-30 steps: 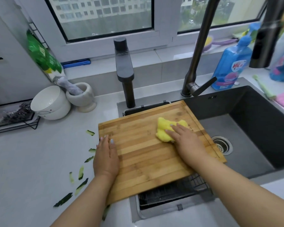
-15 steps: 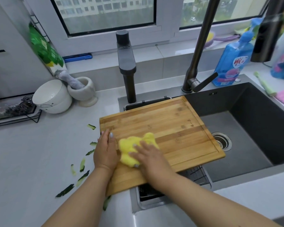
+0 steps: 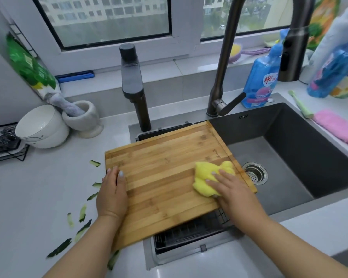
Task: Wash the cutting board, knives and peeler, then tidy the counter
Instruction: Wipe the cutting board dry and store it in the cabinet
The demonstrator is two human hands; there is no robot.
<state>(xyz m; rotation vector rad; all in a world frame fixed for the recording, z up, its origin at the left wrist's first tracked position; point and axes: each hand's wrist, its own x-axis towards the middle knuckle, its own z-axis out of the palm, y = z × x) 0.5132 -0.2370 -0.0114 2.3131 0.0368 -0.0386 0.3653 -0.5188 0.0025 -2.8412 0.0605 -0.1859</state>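
A bamboo cutting board [image 3: 165,177] lies across the left part of the dark sink [image 3: 289,157], over a wire rack [image 3: 189,233]. My left hand [image 3: 113,193] rests flat on the board's left edge, fingers straight. My right hand [image 3: 231,189] presses a yellow cloth [image 3: 209,177] onto the board near its right edge, fingers extended over it. No knives or peeler are visible.
Green peel scraps [image 3: 82,213] litter the counter left of the board. A white bowl [image 3: 42,127] and a mortar [image 3: 84,117] stand at back left. Two dark faucets [image 3: 219,93] rise behind the sink, with a blue soap bottle [image 3: 259,79] and a pink cloth [image 3: 338,129] at right.
My right hand swept the yellow cloth from the board's upper right to its left side, then back to the right edge. The left hand stayed on the left edge.
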